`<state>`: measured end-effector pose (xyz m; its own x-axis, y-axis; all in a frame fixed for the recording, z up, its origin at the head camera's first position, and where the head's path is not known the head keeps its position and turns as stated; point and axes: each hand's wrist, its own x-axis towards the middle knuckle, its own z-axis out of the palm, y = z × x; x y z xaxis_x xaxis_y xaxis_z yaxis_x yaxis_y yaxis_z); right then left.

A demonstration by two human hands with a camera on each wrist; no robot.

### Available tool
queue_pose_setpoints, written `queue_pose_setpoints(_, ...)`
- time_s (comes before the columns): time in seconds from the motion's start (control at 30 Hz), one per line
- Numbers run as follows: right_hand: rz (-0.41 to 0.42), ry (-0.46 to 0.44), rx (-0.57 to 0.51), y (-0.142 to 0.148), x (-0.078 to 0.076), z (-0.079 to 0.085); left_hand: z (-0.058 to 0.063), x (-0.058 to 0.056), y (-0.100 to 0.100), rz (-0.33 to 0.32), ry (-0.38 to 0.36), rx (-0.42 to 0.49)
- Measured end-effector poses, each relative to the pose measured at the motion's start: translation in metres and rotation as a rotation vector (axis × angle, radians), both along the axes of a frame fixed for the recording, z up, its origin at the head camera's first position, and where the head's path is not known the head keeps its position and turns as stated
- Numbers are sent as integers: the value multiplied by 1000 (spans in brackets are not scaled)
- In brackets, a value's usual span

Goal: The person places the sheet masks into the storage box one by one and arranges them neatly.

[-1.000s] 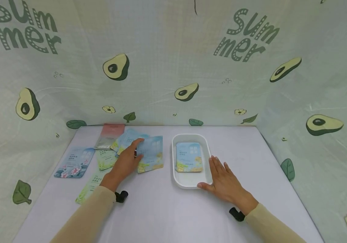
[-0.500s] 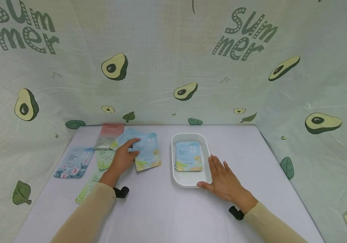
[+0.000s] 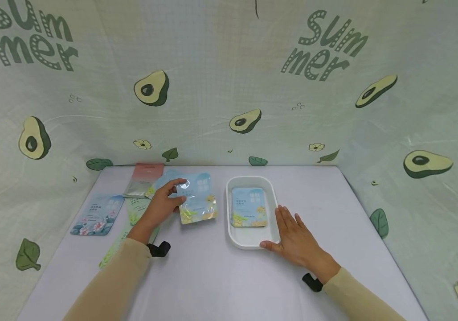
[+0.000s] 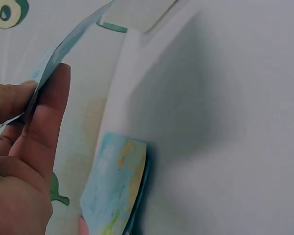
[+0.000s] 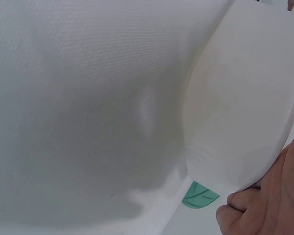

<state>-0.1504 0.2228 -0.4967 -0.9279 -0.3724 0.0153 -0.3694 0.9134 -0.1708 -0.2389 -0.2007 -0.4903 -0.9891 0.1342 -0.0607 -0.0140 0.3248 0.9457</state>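
Observation:
My left hand pinches a blue face mask packet by its left edge. In the left wrist view the thumb and fingers press on either side of this thin packet, raised off the table. Other blue packets lie below it on the tabletop. My right hand rests along the right side of a white tray, fingers straight and thumb at the front rim. Inside the tray lies a similar blue packet, flat. The right wrist view shows the tray's outer wall beside the hand.
At the left lie a pink and silver packet, a dark blue flowered packet and green packets, partly under the left arm. A patterned cloth hangs behind the white table.
My left hand has lifted the blue packet off the others and tilted it, so light now glints on it. The right hand and the tray have stayed in place.

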Motion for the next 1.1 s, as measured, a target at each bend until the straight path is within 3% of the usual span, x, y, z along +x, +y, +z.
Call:
queue_pose_setpoints(0.27,-3,2,7,0,0,-1,20,-11,15,-66,-19,58)
queue_pose_setpoints(0.57,-2,15,6,0,0,-1,38,-25,68,-149,-41,70)
queue_pose_setpoints(0.83,3,13,-6,-1,0,-1,33,-29,116,-209,-83,35)
queue_pose_setpoints(1.1,-11,-3,-4,-1,0,0,29,-29,150,-216,-104,-8)
